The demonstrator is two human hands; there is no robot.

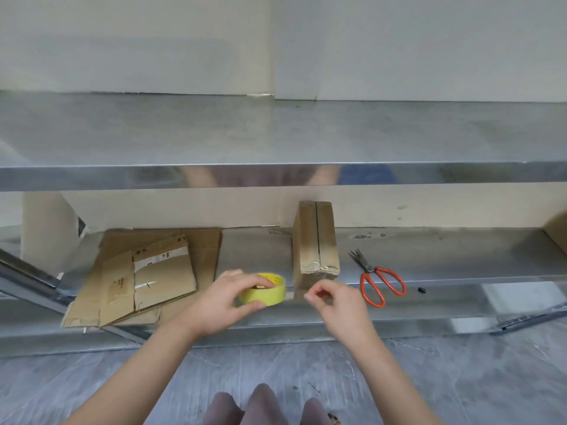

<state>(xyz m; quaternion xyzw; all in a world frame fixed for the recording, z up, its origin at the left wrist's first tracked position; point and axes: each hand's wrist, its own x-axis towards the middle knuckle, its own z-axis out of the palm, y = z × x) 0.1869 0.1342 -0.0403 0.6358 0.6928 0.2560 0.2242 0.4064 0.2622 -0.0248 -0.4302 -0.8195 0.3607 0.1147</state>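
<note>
My left hand (228,299) grips a yellow tape roll (266,293) over the front of the lower metal shelf (429,259), thumb below and fingers over its top. My right hand (334,302) hovers just right of the roll, thumb and fingers curled close together as if pinching; whether a tape end is between them cannot be seen. A closed brown cardboard box (316,240) stands right behind my right hand, clear tape across its near end.
Flattened cardboard sheets (144,277) lie on the shelf's left part. Orange-handled scissors (379,279) lie right of the box. The upper metal shelf (276,133) juts out above. Another cardboard piece (557,231) sits at the far right. My knees (264,406) are below.
</note>
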